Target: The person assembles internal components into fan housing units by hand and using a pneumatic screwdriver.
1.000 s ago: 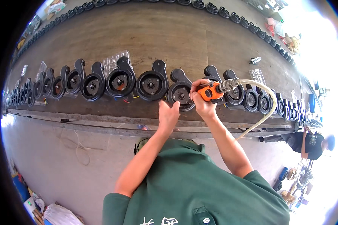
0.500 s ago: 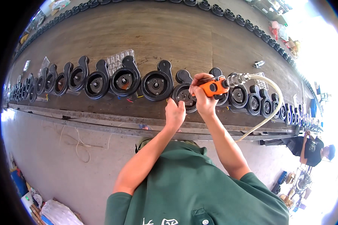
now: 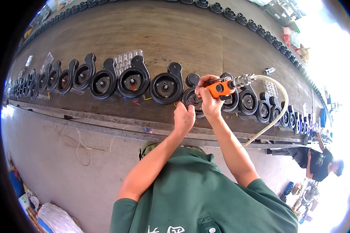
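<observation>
My right hand (image 3: 210, 104) is closed around an orange handheld air tool (image 3: 221, 89) with a metal coupling and a pale hose at its right end. The tool's working tip is hidden behind my fingers, over a black round housing (image 3: 191, 100) with a short neck. At the near left rim of that housing, my left hand (image 3: 184, 117) grips with thumb and fingers. Just to the left stands another black housing (image 3: 166, 88), its round recess facing up with a small shaft in the middle. One more housing (image 3: 230, 101) is partly covered by the tool.
A long row of similar housings (image 3: 103, 84) runs along the bench's near edge. The pale hose (image 3: 286, 97) loops down on the right. Clear plastic trays (image 3: 124, 60) lie behind the row on the wooden bench top (image 3: 175, 35). Another person (image 3: 321, 163) stands at the far right.
The view has shifted slightly, moving the row a little to the right. Both hands keep their places on the same housing and tool. The person at far right has stretched an arm toward the bench.
</observation>
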Demonstrator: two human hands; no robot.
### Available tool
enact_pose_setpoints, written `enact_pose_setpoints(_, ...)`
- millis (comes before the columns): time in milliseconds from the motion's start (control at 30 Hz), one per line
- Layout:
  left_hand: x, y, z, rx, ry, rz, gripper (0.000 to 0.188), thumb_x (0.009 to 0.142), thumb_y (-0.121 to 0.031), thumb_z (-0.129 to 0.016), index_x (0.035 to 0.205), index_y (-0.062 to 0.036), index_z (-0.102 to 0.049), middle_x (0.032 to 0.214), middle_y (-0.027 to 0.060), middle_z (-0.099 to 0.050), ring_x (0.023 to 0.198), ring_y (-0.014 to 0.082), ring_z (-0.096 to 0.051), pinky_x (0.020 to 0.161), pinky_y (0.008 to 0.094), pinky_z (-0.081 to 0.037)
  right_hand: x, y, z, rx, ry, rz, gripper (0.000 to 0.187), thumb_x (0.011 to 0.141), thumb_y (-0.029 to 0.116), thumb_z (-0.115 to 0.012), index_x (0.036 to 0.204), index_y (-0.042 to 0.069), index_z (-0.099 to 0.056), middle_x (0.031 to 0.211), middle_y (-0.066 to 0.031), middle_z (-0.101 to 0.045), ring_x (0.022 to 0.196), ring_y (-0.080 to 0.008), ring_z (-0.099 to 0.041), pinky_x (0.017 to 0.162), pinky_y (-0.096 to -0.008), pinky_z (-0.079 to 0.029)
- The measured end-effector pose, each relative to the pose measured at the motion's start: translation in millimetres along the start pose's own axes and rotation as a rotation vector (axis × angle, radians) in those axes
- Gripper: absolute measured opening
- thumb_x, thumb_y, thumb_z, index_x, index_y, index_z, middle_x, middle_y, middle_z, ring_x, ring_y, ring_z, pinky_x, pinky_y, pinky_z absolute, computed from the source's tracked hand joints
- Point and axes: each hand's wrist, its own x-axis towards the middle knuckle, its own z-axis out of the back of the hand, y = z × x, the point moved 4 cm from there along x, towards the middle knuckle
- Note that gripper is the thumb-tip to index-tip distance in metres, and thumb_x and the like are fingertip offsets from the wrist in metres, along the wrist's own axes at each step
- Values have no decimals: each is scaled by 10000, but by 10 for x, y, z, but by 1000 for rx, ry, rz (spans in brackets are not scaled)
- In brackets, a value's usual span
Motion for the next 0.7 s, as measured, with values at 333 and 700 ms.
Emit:
enact_pose_setpoints(333, -6, -1, 9, -32, -7, -35, 469, 911, -243, -590, 1247, 81, -543, 1113, 365, -678, 1072, 521, -656, 965, 530, -508, -65, -112, -54, -145, 160, 90, 278, 838, -99, -542, 1096, 2, -557, 901, -88, -603, 737, -136, -597, 666, -280, -532)
enact_pose_setpoints(700, -51, -71, 1, 61, -50, -9, 494, 913, -253, -609, 1268, 84, -540, 1133, 349, -687, 1091, 507, -664, 966, 527, -519, -67, -77, -130, -65, 23, 34, 178, 745, -62, -634, 916, -21, -662, 808, -64, -668, 739, -126, -636, 683, -273, -527)
